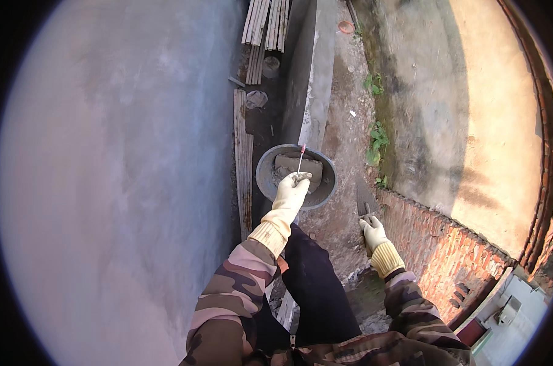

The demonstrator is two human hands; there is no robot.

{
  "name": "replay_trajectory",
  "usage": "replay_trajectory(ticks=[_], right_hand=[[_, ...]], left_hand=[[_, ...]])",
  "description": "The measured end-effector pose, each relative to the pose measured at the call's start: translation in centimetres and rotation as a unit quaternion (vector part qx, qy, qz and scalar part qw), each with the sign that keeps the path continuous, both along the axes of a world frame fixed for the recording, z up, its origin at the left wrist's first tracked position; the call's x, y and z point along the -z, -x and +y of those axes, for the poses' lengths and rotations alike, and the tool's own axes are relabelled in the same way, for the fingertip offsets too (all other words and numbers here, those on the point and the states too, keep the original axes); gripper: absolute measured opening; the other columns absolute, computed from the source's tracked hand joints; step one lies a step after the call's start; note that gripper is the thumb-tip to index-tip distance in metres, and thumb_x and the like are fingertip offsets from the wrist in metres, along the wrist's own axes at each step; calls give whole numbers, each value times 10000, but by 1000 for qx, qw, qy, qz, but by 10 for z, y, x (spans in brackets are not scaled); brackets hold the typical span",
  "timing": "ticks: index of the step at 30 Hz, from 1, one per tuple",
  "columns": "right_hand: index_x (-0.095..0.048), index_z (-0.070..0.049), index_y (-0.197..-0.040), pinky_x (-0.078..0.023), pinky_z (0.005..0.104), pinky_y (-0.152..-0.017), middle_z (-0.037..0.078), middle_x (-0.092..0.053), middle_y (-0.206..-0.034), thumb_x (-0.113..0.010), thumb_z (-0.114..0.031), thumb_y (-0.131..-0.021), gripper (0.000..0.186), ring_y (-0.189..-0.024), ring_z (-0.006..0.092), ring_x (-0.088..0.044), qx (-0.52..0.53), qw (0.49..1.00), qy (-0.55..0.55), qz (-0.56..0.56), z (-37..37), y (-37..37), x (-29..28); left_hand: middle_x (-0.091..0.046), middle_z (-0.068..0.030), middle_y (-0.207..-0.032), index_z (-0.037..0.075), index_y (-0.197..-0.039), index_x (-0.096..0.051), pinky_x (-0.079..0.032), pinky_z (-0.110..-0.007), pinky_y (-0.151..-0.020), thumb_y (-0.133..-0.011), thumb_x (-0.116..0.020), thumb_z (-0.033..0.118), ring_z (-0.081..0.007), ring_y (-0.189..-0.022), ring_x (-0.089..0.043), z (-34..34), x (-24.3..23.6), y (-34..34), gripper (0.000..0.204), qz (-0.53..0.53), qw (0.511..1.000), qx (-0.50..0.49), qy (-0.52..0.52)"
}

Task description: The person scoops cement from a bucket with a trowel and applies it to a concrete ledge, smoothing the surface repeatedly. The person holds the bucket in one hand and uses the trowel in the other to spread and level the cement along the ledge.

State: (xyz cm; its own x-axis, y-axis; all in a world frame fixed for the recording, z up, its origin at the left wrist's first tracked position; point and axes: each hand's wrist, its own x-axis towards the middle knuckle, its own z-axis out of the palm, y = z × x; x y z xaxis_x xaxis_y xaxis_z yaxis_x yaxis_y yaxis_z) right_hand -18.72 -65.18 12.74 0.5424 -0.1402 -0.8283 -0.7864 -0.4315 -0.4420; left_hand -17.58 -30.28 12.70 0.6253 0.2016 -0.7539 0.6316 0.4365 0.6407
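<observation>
Seemingly being partway through — judging by grey mix (281,175) left in one bucket (262,177), near the concrete strip's (342,137) left edge, with one flat slab (314,165) inside; not telling the finished share. Pinching one red-tipped rod (300,160) in the left hand (291,193), over the bucket — gripping one trowel (364,196) in the right hand (373,232), near the strip's right edge.

The trowel (365,196) looks matt metal, the brick wall (426,235) rough.

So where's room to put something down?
Mostly bare: the dirt strip between bucket and green plants, and the wall top beyond. Crowded: over the bucket, where the left hand holds a rod; by the right hand and trowel; among the planks.
</observation>
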Motion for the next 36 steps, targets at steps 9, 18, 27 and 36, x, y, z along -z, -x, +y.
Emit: replay_trajectory(ticks=[9,18,27,36], right_hand=[[-616,-30,-1369,-573,361,-626,105,-733,-953,-743,-384,-1054,491,-721,218,-704,-11,997,50,-52,66,-71,132],[-644,-32,-1418,-526,372,-1072,175,-750,-1313,-772,-187,-1019,447,-1217,230,-698,2,965,27,-261,73,-70,215],[-634,-18,-1428,-552,351,-1005,166,-762,-1245,-740,-162,-1043,424,-1110,188,-704,-101,907,65,-404,61,-63,229],[-605,-67,-1463,-457,253,-573,-26,-592,-803,-638,-192,-1115,372,-649,50,-531,-24,935,9,-354,58,-44,173]], left_hand=[[-587,26,-716,32,-1328,-708,-478,-282,-542,-1138,-564,201,-83,-554,-541,26,102,-25,293,-22,993,111,16],[-787,-172,-1028,-14,-1314,-695,-600,-367,-894,-1156,-497,313,-239,-957,-770,92,151,-37,414,-158,968,134,-141],[-746,-108,-1055,66,-1243,-715,-536,-464,-950,-957,-671,201,-298,-1069,-686,-3,200,-83,318,-392,517,544,-532],[-751,-177,-957,61,-1007,-744,-536,-502,-957,-821,-840,211,-397,-982,-697,13,224,-73,257,-322,596,551,-488]])
